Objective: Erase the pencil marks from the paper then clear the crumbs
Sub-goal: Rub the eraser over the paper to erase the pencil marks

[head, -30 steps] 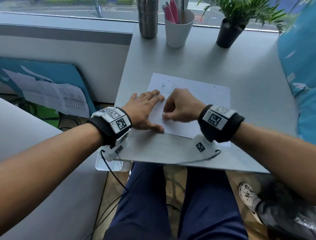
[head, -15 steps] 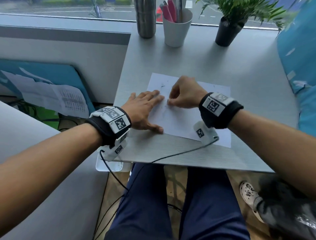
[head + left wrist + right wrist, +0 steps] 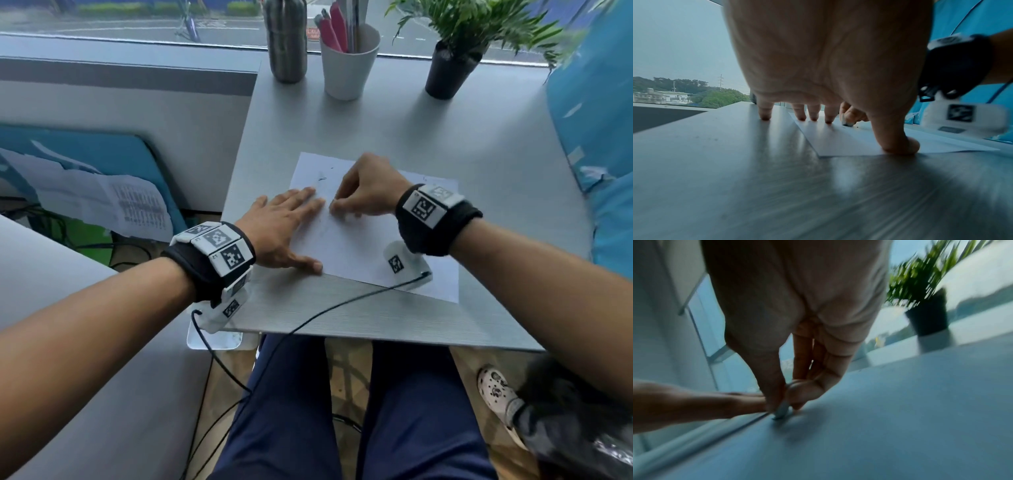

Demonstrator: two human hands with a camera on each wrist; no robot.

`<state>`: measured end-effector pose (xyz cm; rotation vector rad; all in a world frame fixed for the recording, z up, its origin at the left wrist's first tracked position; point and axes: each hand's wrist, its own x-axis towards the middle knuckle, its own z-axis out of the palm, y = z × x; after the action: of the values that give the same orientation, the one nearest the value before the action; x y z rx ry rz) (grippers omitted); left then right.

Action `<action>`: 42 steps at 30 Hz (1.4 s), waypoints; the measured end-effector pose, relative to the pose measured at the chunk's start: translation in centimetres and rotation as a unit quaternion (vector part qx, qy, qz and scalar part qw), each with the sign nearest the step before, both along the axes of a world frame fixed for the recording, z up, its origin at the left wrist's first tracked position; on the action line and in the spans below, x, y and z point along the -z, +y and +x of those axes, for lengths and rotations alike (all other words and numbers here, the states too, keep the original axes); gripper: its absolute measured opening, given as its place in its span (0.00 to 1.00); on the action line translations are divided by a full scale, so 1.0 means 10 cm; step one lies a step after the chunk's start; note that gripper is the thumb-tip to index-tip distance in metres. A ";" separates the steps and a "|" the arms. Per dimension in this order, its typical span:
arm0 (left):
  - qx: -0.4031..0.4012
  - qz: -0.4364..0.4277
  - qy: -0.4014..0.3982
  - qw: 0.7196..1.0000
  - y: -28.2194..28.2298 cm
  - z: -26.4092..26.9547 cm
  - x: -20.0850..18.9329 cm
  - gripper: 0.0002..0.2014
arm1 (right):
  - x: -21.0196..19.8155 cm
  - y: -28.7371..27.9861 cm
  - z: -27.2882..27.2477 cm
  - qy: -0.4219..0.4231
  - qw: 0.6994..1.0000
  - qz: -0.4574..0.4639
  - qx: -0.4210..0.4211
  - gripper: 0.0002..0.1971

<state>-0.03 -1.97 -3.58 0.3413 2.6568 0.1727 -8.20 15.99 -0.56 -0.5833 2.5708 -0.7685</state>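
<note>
A white sheet of paper [image 3: 359, 250] lies on the grey table [image 3: 428, 137], with faint pencil marks [image 3: 322, 178] near its far left corner. My left hand [image 3: 287, 226] lies flat on the sheet's left edge, fingers spread, thumb [image 3: 898, 142] pressing the near corner. My right hand [image 3: 363, 192] pinches a small eraser [image 3: 846, 122] between thumb and fingers, its tip on the paper just right of my left fingertips. The right wrist view shows the same eraser [image 3: 782, 410], blurred by motion. Dark crumbs [image 3: 857, 126] lie on the paper [image 3: 849, 139] beside the eraser.
At the table's far edge stand a metal bottle [image 3: 286, 41], a white cup of pens [image 3: 349, 61] and a potted plant [image 3: 452, 65]. A black cable [image 3: 308, 318] crosses the table's near edge. Printed papers [image 3: 102, 202] lie on the floor to the left.
My right hand moved away from me up the sheet with the eraser, then came back slightly toward my left fingertips. The left hand has stayed flat on the sheet.
</note>
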 end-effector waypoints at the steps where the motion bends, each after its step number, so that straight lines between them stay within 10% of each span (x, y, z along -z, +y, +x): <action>1: 0.000 -0.001 0.001 1.000 0.00 0.01 0.00 0.60 | 0.01 -0.01 0.00 0.014 1.000 -0.001 0.000 0.05; 5: -0.002 0.003 0.007 1.000 0.00 0.02 0.00 0.61 | 0.04 -0.10 0.33 -0.002 0.992 0.031 -0.124 0.04; 9: -0.004 0.012 0.009 1.000 0.00 0.00 0.01 0.61 | 0.02 -0.02 -0.04 0.018 1.000 0.002 0.000 0.04; 21: -0.004 0.010 0.011 1.000 0.00 0.01 0.04 0.62 | 0.05 -0.16 0.31 0.022 0.992 0.031 -0.119 0.04; 36: 0.030 -0.010 0.001 1.000 -0.04 0.05 0.08 0.59 | -0.11 0.28 -0.15 0.005 0.999 0.030 -0.012 0.05; 42: 0.053 -0.079 0.020 0.995 -0.12 0.10 0.08 0.54 | -0.02 0.72 -0.13 -0.045 0.985 0.161 -0.034 0.04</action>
<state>0.99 -3.16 -4.33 0.4357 2.6616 -0.0780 -9.55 23.19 -0.39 -0.5164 2.5034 -0.3364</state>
